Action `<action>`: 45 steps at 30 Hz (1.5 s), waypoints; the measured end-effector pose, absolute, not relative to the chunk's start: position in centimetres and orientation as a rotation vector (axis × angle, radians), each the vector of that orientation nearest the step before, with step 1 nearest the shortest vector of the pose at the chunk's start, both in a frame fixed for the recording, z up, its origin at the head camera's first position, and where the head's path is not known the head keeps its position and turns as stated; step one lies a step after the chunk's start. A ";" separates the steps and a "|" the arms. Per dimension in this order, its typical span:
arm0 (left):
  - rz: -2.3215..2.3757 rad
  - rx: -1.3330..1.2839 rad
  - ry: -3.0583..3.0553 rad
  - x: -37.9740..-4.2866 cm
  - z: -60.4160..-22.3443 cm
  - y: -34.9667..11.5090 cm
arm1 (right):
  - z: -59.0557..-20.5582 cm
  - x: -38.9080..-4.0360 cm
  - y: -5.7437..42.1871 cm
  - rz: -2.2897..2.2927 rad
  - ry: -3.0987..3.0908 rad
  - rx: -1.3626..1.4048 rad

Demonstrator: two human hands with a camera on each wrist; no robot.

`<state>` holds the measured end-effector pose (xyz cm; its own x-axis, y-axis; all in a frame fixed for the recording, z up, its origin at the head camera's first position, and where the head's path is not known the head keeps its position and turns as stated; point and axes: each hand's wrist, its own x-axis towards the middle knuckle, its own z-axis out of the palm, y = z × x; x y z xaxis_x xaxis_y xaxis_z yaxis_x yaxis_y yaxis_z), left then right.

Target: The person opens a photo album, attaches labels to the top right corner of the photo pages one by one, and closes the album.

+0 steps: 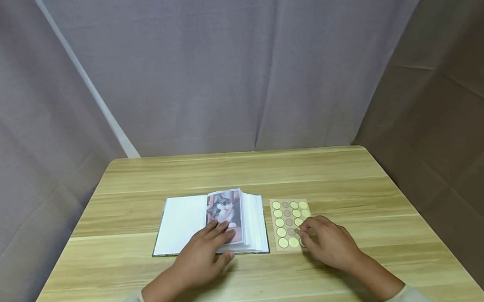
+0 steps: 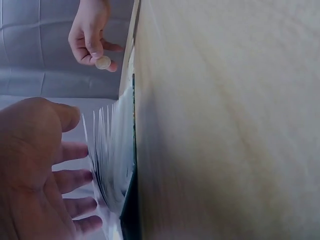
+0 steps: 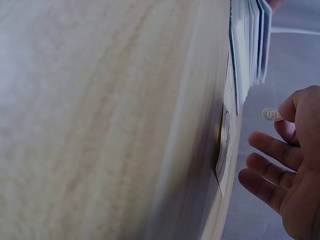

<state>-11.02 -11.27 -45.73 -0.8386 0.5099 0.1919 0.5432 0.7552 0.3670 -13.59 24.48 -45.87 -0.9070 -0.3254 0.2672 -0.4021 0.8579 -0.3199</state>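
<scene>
A photo album (image 1: 181,225) lies spread on the table, its right-hand page showing a photo (image 1: 224,208) of a grey-and-white cat. My left hand (image 1: 203,254) rests on the lower part of that page with its fingers extended. To the right of the album, a kraft-brown sticker sheet (image 1: 275,233) carries rows of circles, many pale yellow and several brown with a printed pattern. Over its lower right edge is my right hand (image 1: 331,241). Between thumb and index finger it pinches a small round patterned sticker (image 3: 271,114), while the other fingers stay spread. The hand hides part of the sheet.
The wood-grain table (image 1: 243,169) extends beyond the album and sheet on all sides. Grey cloth (image 1: 206,71) hangs behind its far edge and at the left, with a darker cloth (image 1: 448,137) on the right. The album's loose page edges (image 2: 112,150) fan upward.
</scene>
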 end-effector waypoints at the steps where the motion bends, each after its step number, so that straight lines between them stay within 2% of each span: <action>1: -0.632 -0.872 -2.878 -11.0 -45.9 -11.3 | -45.9 -13.6 24.5 0.550 -2.829 0.563; 15: -0.418 -1.041 -2.868 -11.0 -46.4 -11.3 | -45.8 -14.0 24.2 0.544 -2.838 0.579; 45: -0.284 -1.073 -3.053 -10.9 -46.1 -11.5 | -45.5 -16.9 22.0 0.615 -2.861 0.613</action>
